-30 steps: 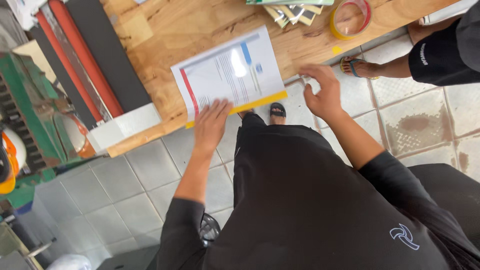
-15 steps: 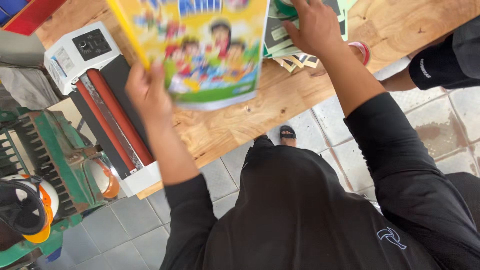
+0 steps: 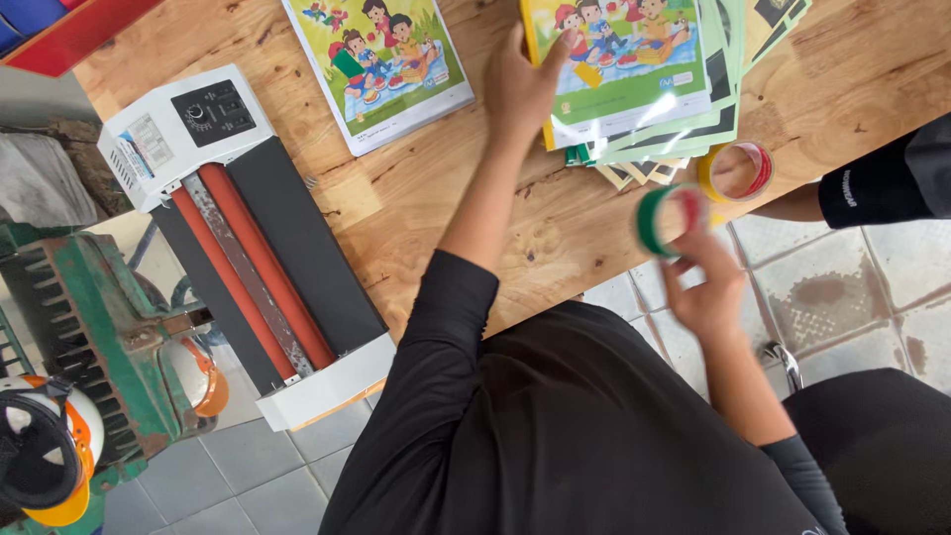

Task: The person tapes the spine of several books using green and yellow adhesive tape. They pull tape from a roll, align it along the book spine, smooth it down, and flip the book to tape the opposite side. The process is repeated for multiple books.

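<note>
Here the person leans over a wooden counter (image 3: 475, 198), seen from above, both arms in black sleeves. The left hand (image 3: 520, 84) reaches forward with its fingers spread and lies flat against the left edge of a stack of picture books (image 3: 634, 69), touching the yellow spine of the top book without closing round it. The stack is fanned out, its green-edged covers slipping to the right, and a few smaller cards stick out beneath its near edge.

The right hand (image 3: 708, 287) is raised just past the near edge of the counter and grips a green roll of tape (image 3: 662, 220) between thumb and fingertips, the roll standing on edge and slightly blurred. Just beyond it, a yellow and red roll of tape (image 3: 738, 170) lies flat on the counter, near the lower right corner of the stack.

To the left of the reaching arm, a single picture book (image 3: 381, 64) lies on its own, well apart from the stack. Further left, a white laminating machine (image 3: 238, 238) with red rollers and a black tray runs diagonally across the counter's corner. Another person's arm in a black sleeve (image 3: 877, 183) comes in at the right edge. Grey floor tiles (image 3: 842, 287) show below.
</note>
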`<state>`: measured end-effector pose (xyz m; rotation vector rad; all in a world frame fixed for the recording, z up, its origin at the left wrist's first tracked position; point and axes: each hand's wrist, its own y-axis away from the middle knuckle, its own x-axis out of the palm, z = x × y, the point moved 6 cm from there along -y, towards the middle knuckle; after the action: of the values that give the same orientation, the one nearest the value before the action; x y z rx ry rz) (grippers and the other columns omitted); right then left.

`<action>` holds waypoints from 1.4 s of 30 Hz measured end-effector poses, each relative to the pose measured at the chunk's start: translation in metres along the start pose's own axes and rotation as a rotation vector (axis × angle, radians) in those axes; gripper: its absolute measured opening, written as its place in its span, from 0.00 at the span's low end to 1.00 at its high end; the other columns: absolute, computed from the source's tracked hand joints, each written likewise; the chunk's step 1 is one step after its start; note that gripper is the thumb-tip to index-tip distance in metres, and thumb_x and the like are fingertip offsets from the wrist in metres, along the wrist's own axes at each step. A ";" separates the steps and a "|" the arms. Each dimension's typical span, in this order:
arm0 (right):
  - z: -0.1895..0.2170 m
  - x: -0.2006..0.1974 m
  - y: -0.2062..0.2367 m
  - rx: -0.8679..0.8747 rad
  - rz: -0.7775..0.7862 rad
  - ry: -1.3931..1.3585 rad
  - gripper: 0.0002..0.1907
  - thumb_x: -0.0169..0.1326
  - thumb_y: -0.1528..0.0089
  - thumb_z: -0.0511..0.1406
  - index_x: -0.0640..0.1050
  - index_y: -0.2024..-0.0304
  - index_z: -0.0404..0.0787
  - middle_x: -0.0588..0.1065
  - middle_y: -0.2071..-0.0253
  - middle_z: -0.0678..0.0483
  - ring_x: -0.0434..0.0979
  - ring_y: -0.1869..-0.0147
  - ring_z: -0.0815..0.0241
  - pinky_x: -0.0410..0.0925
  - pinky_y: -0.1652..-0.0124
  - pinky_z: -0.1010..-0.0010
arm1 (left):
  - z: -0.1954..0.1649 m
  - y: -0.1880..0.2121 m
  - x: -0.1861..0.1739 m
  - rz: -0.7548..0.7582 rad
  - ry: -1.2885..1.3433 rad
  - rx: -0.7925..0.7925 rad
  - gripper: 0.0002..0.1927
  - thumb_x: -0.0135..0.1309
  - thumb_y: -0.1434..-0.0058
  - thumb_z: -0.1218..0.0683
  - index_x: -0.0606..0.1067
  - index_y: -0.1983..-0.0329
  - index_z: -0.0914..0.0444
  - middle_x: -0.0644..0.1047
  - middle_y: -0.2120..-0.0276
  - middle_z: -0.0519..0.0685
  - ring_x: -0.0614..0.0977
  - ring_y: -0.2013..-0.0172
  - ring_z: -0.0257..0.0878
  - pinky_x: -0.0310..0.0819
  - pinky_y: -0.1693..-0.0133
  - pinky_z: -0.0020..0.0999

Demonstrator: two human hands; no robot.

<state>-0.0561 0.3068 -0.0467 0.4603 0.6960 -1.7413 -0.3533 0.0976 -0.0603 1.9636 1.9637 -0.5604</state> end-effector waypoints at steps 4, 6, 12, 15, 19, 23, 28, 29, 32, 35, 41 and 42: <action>0.020 0.045 0.025 0.023 0.252 -0.052 0.12 0.64 0.46 0.26 0.79 0.59 0.33 0.79 0.56 0.46 0.78 0.68 0.57 0.72 0.66 0.70 | 0.048 -0.015 -0.067 0.081 -0.231 0.122 0.35 0.63 0.38 0.35 0.73 0.37 0.61 0.78 0.45 0.55 0.77 0.41 0.50 0.69 0.38 0.47; 0.024 0.057 0.026 0.040 0.303 -0.047 0.12 0.64 0.46 0.27 0.79 0.60 0.34 0.79 0.58 0.48 0.77 0.69 0.56 0.72 0.67 0.69 | 0.071 -0.004 -0.106 0.066 -0.645 0.302 0.42 0.73 0.54 0.44 0.70 0.38 0.64 0.71 0.38 0.63 0.67 0.37 0.62 0.59 0.37 0.56; 0.031 0.069 0.007 -0.078 0.336 -0.034 0.11 0.64 0.44 0.28 0.79 0.58 0.34 0.79 0.56 0.48 0.79 0.65 0.55 0.73 0.64 0.70 | 0.120 0.056 -0.130 0.062 -0.738 0.234 0.35 0.55 0.41 0.68 0.72 0.30 0.51 0.67 0.26 0.53 0.62 0.27 0.57 0.66 0.33 0.45; 0.027 0.062 0.002 -0.110 0.373 -0.067 0.12 0.63 0.44 0.27 0.79 0.57 0.33 0.79 0.55 0.46 0.79 0.64 0.55 0.74 0.63 0.70 | 0.121 0.104 -0.120 0.115 -0.752 0.207 0.31 0.57 0.42 0.62 0.71 0.33 0.57 0.68 0.31 0.56 0.67 0.31 0.58 0.69 0.37 0.46; 0.009 0.033 0.007 -0.098 0.322 -0.096 0.13 0.64 0.42 0.25 0.79 0.56 0.31 0.79 0.55 0.45 0.80 0.61 0.56 0.74 0.61 0.69 | 0.102 0.186 -0.074 0.261 -0.661 -0.041 0.30 0.59 0.44 0.55 0.71 0.37 0.62 0.70 0.35 0.59 0.77 0.43 0.57 0.75 0.49 0.50; -0.004 0.010 0.022 -0.133 0.220 -0.172 0.15 0.67 0.40 0.27 0.77 0.53 0.30 0.77 0.53 0.43 0.82 0.56 0.56 0.76 0.57 0.72 | 0.059 0.269 -0.010 0.299 -0.206 0.048 0.16 0.61 0.37 0.50 0.78 0.47 0.58 0.80 0.44 0.50 0.81 0.45 0.50 0.77 0.46 0.46; -0.005 0.023 0.041 -0.181 0.290 -0.141 0.17 0.69 0.37 0.31 0.76 0.52 0.33 0.79 0.56 0.48 0.84 0.54 0.50 0.75 0.54 0.65 | 0.071 0.324 -0.047 -0.132 -0.459 0.146 0.17 0.63 0.44 0.55 0.78 0.51 0.59 0.74 0.42 0.56 0.68 0.35 0.62 0.55 0.33 0.63; 0.000 0.028 0.045 -0.242 0.308 -0.110 0.16 0.69 0.37 0.31 0.77 0.52 0.33 0.79 0.55 0.48 0.84 0.53 0.48 0.74 0.54 0.63 | 0.080 0.336 -0.063 -0.185 -0.458 0.115 0.17 0.63 0.41 0.54 0.77 0.49 0.58 0.72 0.38 0.55 0.66 0.32 0.62 0.53 0.30 0.63; 0.010 0.047 0.058 -0.401 0.392 -0.126 0.14 0.66 0.38 0.27 0.80 0.51 0.36 0.78 0.52 0.47 0.80 0.49 0.42 0.73 0.49 0.59 | 0.097 0.371 -0.091 -0.161 -0.499 0.028 0.26 0.64 0.40 0.53 0.74 0.39 0.60 0.65 0.30 0.59 0.59 0.28 0.64 0.46 0.30 0.64; 0.018 0.063 0.070 -0.613 0.450 -0.017 0.17 0.64 0.46 0.26 0.79 0.54 0.37 0.76 0.52 0.48 0.75 0.44 0.40 0.70 0.43 0.55 | 0.094 0.402 -0.095 -0.094 -0.478 0.025 0.34 0.66 0.40 0.49 0.70 0.32 0.62 0.58 0.27 0.62 0.53 0.28 0.66 0.41 0.30 0.65; 0.019 0.079 0.053 -0.805 0.469 0.008 0.12 0.64 0.46 0.26 0.80 0.61 0.39 0.76 0.53 0.52 0.74 0.45 0.43 0.70 0.41 0.56 | 0.093 0.438 -0.102 -0.044 -0.576 0.048 0.26 0.65 0.42 0.55 0.77 0.38 0.57 0.67 0.30 0.52 0.62 0.28 0.56 0.43 0.30 0.66; 0.018 0.081 0.048 -0.808 0.483 -0.001 0.11 0.65 0.45 0.26 0.80 0.60 0.39 0.77 0.53 0.52 0.75 0.45 0.44 0.70 0.41 0.57 | 0.094 0.441 -0.103 -0.059 -0.592 0.069 0.23 0.64 0.39 0.57 0.79 0.38 0.56 0.68 0.30 0.51 0.63 0.28 0.55 0.46 0.29 0.64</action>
<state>-0.0315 0.2278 -0.0944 0.0474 1.1054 -0.9005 0.0829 -0.0446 -0.1189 1.5340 1.6390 -1.0899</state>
